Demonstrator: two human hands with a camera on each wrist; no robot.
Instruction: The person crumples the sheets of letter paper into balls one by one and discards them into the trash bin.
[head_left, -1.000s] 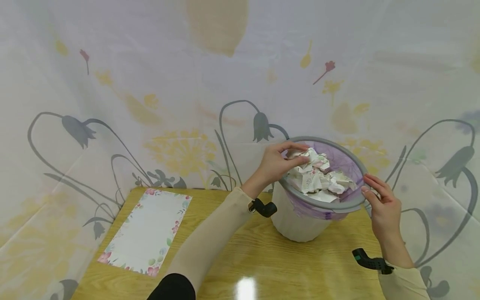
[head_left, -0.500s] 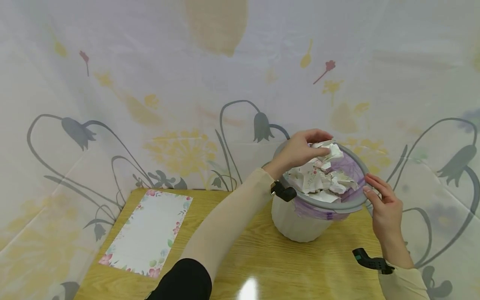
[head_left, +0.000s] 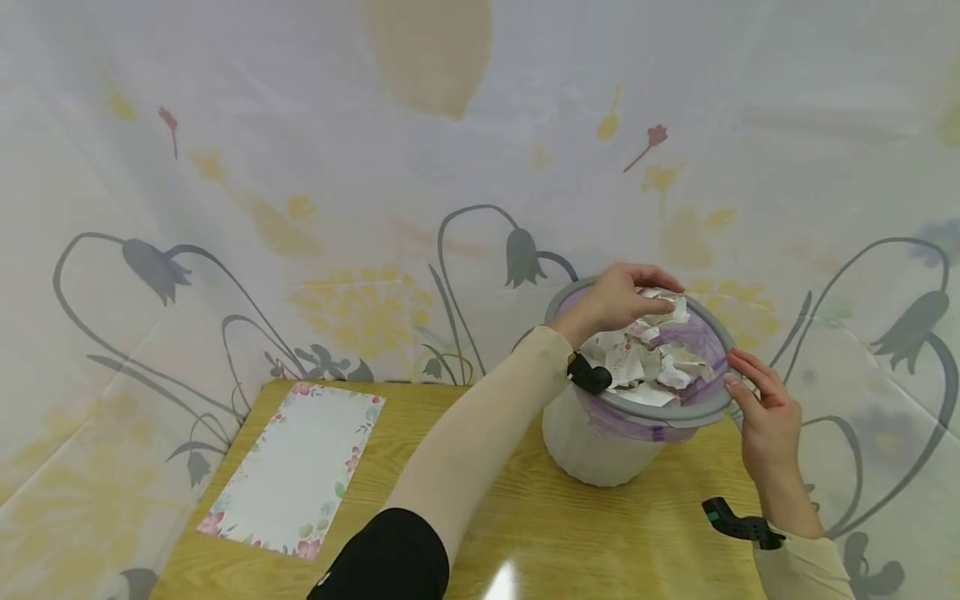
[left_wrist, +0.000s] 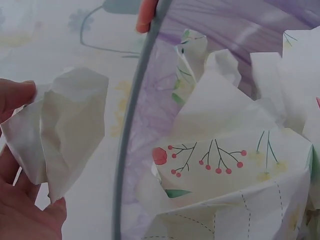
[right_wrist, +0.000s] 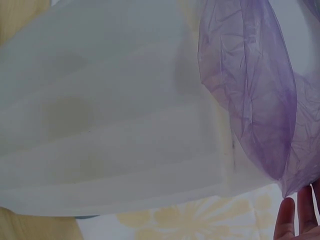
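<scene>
A white waste bin [head_left: 600, 454] with a grey rim [head_left: 645, 408] stands on the table, lined with a purple plastic bag [head_left: 693, 342]. Several crumpled sheets of floral paper [head_left: 633, 362] fill much of it. Over the bin's far side, my left hand [head_left: 618, 298] holds a crumpled sheet of paper [left_wrist: 75, 130] between thumb and fingers. In the left wrist view that sheet is apart from the heap. My right hand [head_left: 772, 421] pinches the rim and bag edge on the bin's right side. The right wrist view shows its fingertips against the purple bag [right_wrist: 260, 95].
A flat sheet of paper with a floral border [head_left: 300, 467] lies at the left of the wooden table [head_left: 570, 542]. Behind the table hangs a flower-printed curtain [head_left: 375, 167], close to the back of the bin.
My left hand has moved right across the top of the bin, carrying a crumpled sheet off the left part of the heap. The right hand has stayed at the rim.
</scene>
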